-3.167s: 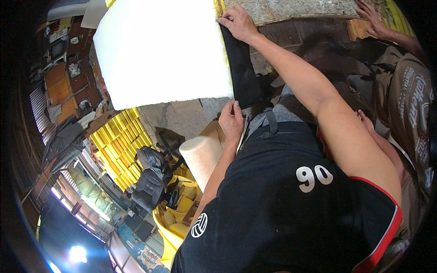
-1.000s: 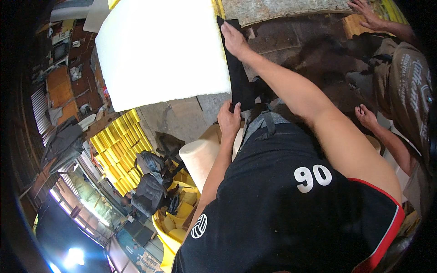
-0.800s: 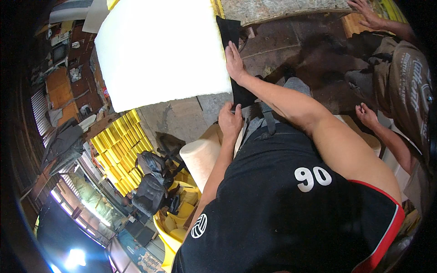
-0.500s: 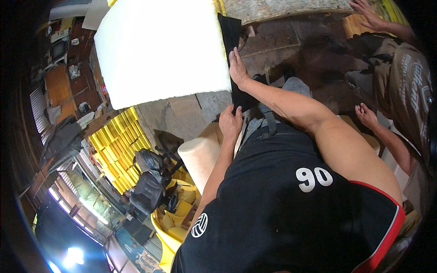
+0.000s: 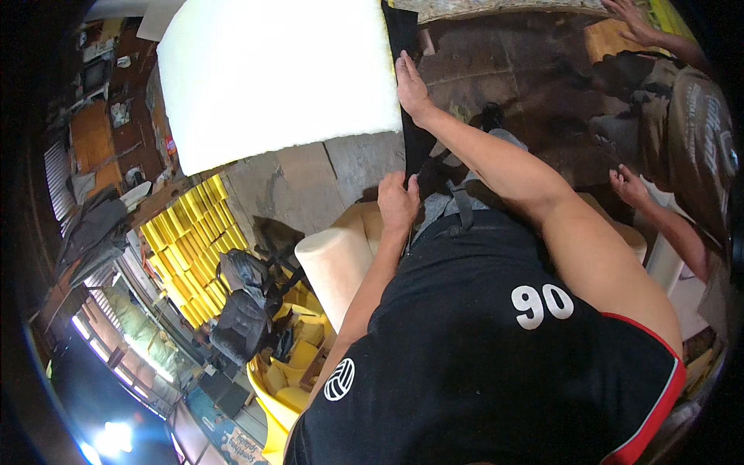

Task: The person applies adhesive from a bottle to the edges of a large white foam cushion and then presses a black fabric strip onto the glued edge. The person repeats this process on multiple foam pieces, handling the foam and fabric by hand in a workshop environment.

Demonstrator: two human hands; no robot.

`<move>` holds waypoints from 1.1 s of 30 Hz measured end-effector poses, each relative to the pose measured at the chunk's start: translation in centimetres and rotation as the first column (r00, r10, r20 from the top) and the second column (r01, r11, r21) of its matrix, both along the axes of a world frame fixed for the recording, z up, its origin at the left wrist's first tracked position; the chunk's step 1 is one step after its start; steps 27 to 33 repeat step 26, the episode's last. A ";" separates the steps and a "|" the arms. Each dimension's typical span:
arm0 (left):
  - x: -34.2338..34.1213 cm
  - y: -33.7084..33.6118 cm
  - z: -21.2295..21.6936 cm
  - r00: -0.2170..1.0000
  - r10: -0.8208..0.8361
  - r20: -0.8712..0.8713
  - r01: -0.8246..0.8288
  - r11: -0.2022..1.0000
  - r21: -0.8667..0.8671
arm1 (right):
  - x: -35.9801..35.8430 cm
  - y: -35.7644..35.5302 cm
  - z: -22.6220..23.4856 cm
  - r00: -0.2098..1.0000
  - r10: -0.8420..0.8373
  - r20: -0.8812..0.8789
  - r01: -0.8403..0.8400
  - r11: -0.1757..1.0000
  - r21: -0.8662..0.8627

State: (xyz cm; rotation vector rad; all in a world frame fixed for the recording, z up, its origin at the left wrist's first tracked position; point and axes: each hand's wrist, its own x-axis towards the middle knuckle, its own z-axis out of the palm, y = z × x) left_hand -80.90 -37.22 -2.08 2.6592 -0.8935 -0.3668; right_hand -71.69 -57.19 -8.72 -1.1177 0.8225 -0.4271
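Observation:
A thick white sheet of padding (image 5: 279, 77) with yellow showing along its right edge fills the upper left. Against that edge hangs a strip of black fabric (image 5: 419, 146), reaching below the padding's near right corner. My right hand (image 5: 415, 89) lies along the padding's edge over the black fabric, its fingers stretched out and close together. Lower down, my left hand (image 5: 398, 203) pinches the near end of the fabric, thumb up; its fingertips are partly hidden.
Nearest my left forearm is a cream upholstered roll (image 5: 333, 260). Yellow foam pieces (image 5: 186, 248) are stacked at left, beside a dark grey chair (image 5: 240, 322). A co-worker in a brown shirt (image 5: 697, 139) is at right, both hands showing. Wooden boards (image 5: 310, 167) lie below the padding.
The padding and its surroundings sit a little higher in view. My left hand is now slightly farther from the padding's corner, while my right hand stays along its edge.

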 end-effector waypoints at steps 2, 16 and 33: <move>0.3 0.9 -0.5 0.999 -0.029 -0.036 0.026 0.998 -0.057 | -0.8 0.6 0.3 1.000 -0.001 0.005 0.001 0.999 0.038; 3.3 5.4 -3.0 0.950 -0.311 0.017 0.304 0.914 -0.271 | -5.8 4.0 -1.4 0.996 -0.091 0.010 0.089 0.989 0.121; 3.3 5.3 -1.7 0.855 -0.518 -0.020 0.495 0.828 -0.265 | -10.9 7.7 2.2 0.880 -0.274 -0.388 -0.089 0.707 -0.702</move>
